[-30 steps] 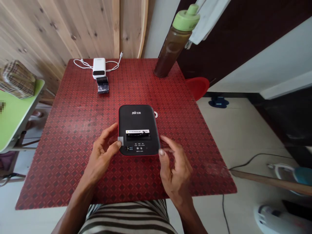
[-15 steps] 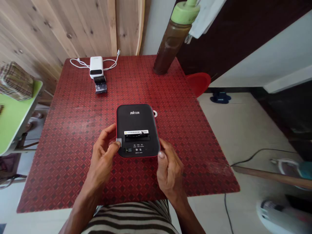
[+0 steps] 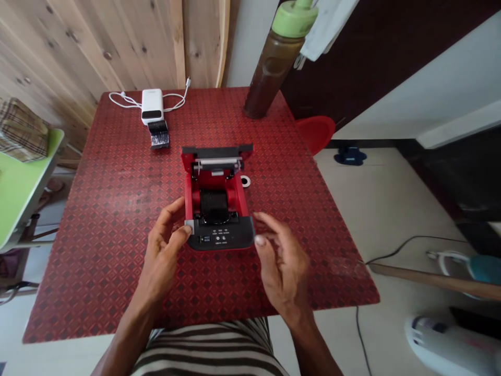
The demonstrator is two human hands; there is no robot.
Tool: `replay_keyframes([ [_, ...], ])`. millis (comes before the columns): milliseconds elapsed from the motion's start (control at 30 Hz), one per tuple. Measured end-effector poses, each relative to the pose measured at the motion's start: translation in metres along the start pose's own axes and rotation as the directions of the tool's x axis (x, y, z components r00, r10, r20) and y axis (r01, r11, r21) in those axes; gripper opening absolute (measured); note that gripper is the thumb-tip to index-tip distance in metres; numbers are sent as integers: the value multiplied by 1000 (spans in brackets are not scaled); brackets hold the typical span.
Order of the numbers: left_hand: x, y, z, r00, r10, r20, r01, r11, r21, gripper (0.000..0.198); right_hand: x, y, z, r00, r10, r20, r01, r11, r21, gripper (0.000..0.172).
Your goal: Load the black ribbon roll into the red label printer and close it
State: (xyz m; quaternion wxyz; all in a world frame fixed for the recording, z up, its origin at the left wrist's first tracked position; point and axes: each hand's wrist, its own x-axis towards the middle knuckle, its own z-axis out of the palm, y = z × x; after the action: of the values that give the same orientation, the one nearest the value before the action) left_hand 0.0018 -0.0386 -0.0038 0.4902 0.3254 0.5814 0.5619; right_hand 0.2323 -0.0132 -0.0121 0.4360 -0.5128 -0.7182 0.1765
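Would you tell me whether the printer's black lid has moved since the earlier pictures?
Yes, the lid has swung open, toward the table's far edge.

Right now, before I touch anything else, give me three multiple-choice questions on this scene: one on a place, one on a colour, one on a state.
1. Where is the white power bank on the red patterned table? A) Near the far edge B) Near the near edge C) Off the table
2. What colour is the cap of the brown bottle? A) Red B) Green C) White
3. How does the lid of the black printer stand? A) Shut flat B) Raised open C) Off, on the floor

1 A: it lies by the far edge. 2 B: the cap shows green. 3 B: the red interior is exposed.
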Motion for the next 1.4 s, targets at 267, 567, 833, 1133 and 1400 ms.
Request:
replay_keyframes([
  [267,3,-5,-8,997,53,48,-55,998,39,55,85,-25,1,835,-381,398,442,894,-72,30],
  [567,3,-7,-8,996,54,72,-55,998,9,57,139,-76,41,562,85,822,476,780,-406,31],
  [833,3,-7,-10,994,22,111,-22,1000,-9,60,148,-68,53,487,131,864,510,760,-403,35],
  [1133,4,-5,-10,995,6,103,-6,1000,-2,59,130,-69,36,685,18,728,451,775,-443,24],
  [1400,4,-6,-12,997,-4,79,1,999,45,59,87,-27,-37,993,-34,110,44,995,-89,18],
])
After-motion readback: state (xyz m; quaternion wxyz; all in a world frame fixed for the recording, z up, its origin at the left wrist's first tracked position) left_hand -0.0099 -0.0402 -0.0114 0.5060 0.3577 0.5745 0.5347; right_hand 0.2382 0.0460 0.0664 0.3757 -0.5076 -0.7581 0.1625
